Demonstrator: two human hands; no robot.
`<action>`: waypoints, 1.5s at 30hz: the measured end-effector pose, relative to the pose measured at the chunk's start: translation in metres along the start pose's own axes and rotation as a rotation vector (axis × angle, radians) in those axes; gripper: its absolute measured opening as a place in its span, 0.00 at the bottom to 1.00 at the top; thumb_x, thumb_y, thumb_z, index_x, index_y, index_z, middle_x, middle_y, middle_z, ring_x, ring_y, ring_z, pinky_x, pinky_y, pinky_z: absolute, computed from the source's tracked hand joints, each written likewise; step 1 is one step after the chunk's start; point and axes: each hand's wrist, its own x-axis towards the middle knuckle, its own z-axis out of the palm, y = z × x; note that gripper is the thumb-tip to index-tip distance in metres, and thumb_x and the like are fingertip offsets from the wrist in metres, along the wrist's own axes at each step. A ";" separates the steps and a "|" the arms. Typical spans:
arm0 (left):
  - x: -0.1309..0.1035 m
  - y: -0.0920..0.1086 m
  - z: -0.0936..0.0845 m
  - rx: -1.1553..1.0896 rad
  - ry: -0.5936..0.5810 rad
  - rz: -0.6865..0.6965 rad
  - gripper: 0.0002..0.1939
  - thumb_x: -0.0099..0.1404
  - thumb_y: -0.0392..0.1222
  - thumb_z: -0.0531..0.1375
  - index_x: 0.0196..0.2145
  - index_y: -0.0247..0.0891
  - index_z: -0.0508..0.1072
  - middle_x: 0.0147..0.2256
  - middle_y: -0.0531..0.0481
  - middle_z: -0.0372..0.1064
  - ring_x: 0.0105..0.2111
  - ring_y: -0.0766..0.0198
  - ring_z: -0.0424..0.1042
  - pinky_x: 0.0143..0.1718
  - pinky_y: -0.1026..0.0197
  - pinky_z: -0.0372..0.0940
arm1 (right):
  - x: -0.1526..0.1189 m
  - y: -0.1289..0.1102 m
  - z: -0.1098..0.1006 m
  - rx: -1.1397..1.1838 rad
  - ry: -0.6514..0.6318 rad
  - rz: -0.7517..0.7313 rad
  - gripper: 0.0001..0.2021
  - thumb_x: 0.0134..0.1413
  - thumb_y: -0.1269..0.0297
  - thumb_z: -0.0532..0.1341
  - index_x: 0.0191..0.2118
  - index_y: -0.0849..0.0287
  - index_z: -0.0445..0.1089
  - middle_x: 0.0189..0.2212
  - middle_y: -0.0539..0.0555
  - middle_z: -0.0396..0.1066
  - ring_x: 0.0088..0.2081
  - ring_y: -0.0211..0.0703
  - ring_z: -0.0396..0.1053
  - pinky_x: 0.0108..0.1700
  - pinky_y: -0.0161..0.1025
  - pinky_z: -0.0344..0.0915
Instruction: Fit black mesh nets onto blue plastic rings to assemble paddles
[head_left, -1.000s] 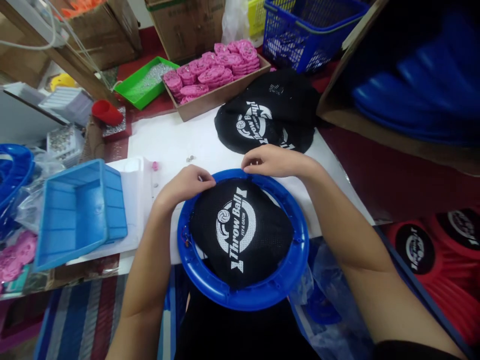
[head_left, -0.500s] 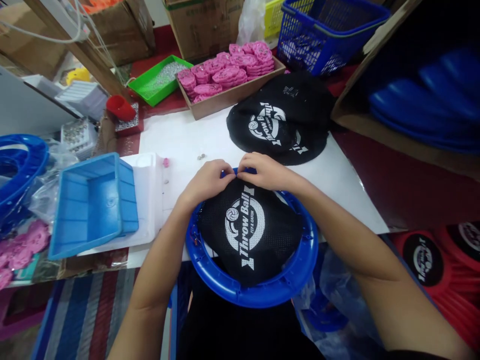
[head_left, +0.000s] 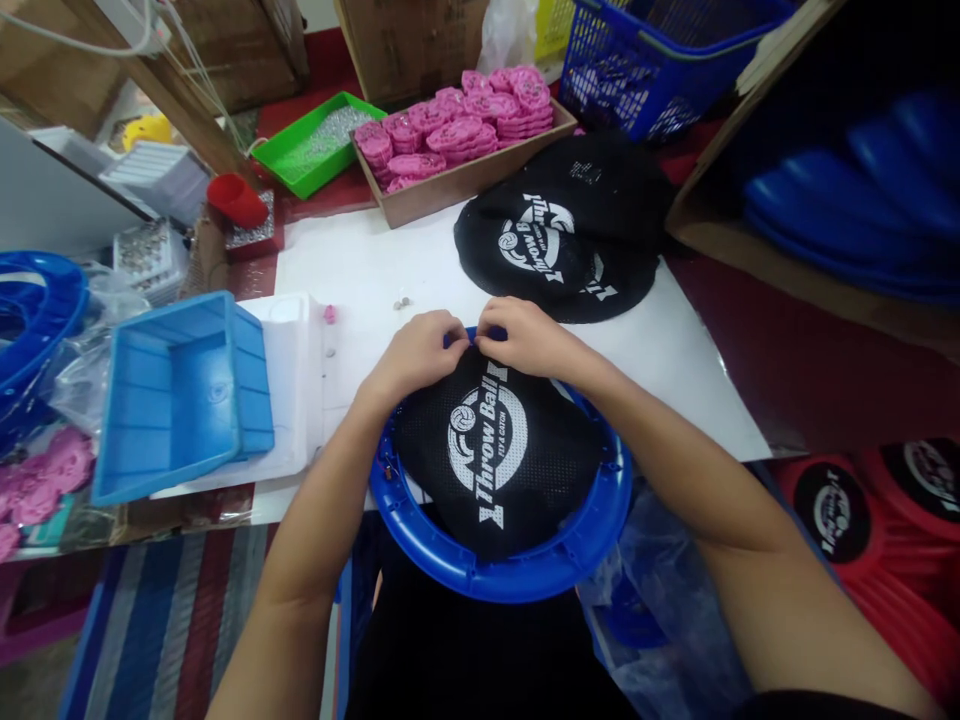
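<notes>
A round black mesh cloth [head_left: 555, 460] printed "Throw Ball" lies inside a blue plastic ring [head_left: 517, 580] at the table's front edge. At the ring's far side, my left hand [head_left: 429, 345] pinches the cloth's edge against the rim. Close beside it, my right hand [head_left: 525, 335] pinches the same edge, the fingertips of both hands nearly touching. The cloth's near edge lies loose within the ring, with part of the channel showing on the left and front. Beyond my right hand, more black mesh cloths [head_left: 517, 285] are piled on white paper [head_left: 352, 260].
A light-blue bin [head_left: 202, 400] stands on a white tray to the left. At the back are a green tray [head_left: 300, 165], a cardboard box of pink pieces [head_left: 450, 130] and a blue basket [head_left: 615, 70]. Red discs [head_left: 892, 530] lie at lower right, blue rings [head_left: 37, 330] at far left.
Both hands stay pinched at the ring's far side, with only small finger shifts. The whole view has shifted slightly; the cloth and ring keep nearly the same arrangement.
</notes>
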 end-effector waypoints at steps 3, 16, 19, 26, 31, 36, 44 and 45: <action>0.000 -0.003 -0.005 -0.072 -0.030 0.003 0.06 0.68 0.36 0.61 0.34 0.38 0.78 0.37 0.47 0.77 0.38 0.58 0.72 0.45 0.55 0.66 | -0.001 0.005 -0.009 0.075 -0.068 -0.050 0.06 0.63 0.68 0.62 0.33 0.57 0.73 0.38 0.57 0.74 0.42 0.49 0.70 0.48 0.44 0.64; 0.004 -0.003 -0.004 -0.051 -0.042 0.052 0.06 0.65 0.33 0.62 0.33 0.38 0.79 0.36 0.48 0.77 0.37 0.59 0.73 0.44 0.55 0.66 | 0.000 0.000 -0.001 0.048 -0.016 0.042 0.05 0.56 0.70 0.65 0.29 0.58 0.73 0.39 0.56 0.72 0.41 0.48 0.70 0.47 0.43 0.65; 0.002 -0.006 -0.014 -0.101 -0.099 0.004 0.05 0.65 0.34 0.64 0.32 0.39 0.81 0.35 0.48 0.78 0.35 0.59 0.73 0.45 0.54 0.68 | -0.003 0.004 -0.013 0.082 -0.078 0.072 0.06 0.59 0.63 0.67 0.33 0.58 0.78 0.41 0.57 0.72 0.43 0.49 0.72 0.49 0.44 0.66; -0.020 -0.005 -0.036 0.028 -0.062 -0.040 0.08 0.70 0.39 0.63 0.38 0.39 0.84 0.37 0.47 0.79 0.37 0.58 0.74 0.48 0.52 0.68 | -0.013 0.015 -0.045 0.219 -0.263 0.003 0.13 0.64 0.56 0.65 0.46 0.57 0.80 0.45 0.56 0.79 0.47 0.51 0.75 0.51 0.46 0.69; -0.017 0.007 -0.024 0.036 -0.081 0.068 0.10 0.71 0.35 0.60 0.40 0.37 0.84 0.40 0.45 0.78 0.42 0.57 0.75 0.50 0.53 0.68 | -0.009 0.001 -0.015 0.148 -0.058 -0.100 0.09 0.67 0.60 0.64 0.43 0.57 0.81 0.46 0.58 0.77 0.50 0.53 0.74 0.56 0.49 0.68; -0.009 0.000 -0.017 -0.045 -0.080 0.006 0.09 0.70 0.35 0.62 0.40 0.37 0.84 0.41 0.45 0.80 0.41 0.58 0.76 0.48 0.54 0.68 | -0.006 -0.003 0.007 0.104 -0.014 -0.098 0.05 0.64 0.67 0.64 0.38 0.58 0.78 0.46 0.59 0.77 0.50 0.53 0.74 0.57 0.50 0.68; -0.016 -0.012 -0.033 -0.018 -0.177 -0.091 0.07 0.67 0.36 0.63 0.34 0.38 0.82 0.36 0.48 0.80 0.36 0.59 0.75 0.44 0.56 0.69 | -0.015 0.006 -0.038 0.108 -0.267 -0.100 0.07 0.66 0.59 0.67 0.38 0.56 0.78 0.55 0.60 0.76 0.56 0.58 0.73 0.60 0.54 0.68; -0.019 -0.013 -0.037 0.005 -0.197 -0.103 0.07 0.67 0.36 0.63 0.34 0.38 0.81 0.35 0.48 0.80 0.36 0.59 0.75 0.43 0.56 0.68 | -0.018 0.005 -0.040 0.070 -0.320 -0.129 0.08 0.66 0.58 0.68 0.38 0.56 0.80 0.59 0.60 0.74 0.60 0.61 0.71 0.63 0.57 0.66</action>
